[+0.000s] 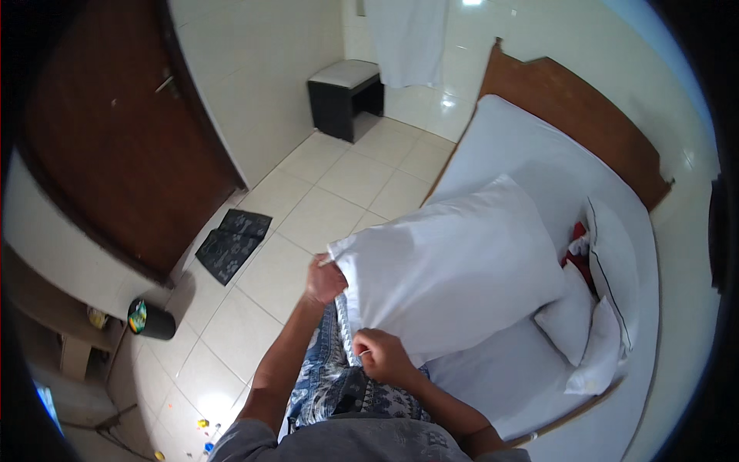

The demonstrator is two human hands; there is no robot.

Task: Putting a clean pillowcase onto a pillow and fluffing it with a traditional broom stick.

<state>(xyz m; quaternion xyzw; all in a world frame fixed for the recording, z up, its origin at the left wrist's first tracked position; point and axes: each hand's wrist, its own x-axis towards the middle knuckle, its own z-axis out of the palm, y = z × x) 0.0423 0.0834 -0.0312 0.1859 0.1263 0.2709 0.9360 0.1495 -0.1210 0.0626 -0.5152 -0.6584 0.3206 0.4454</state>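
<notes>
A large white pillow in a white pillowcase lies slantwise before me, its far end on the bed and its near end reaching past the mattress edge. My left hand grips the near left corner of the pillowcase, fingers partly hidden by the cloth. My right hand is closed at the near edge of the pillowcase, with a thin white bit of cloth showing between its fingers. Below the hands are patterned blue and white trousers.
On the white-sheeted bed lie smaller white pillows, a dark-piped pillow, red cloth and a long stick. A dark mat, a bin and a stool stand leftward. Small items litter the tiles.
</notes>
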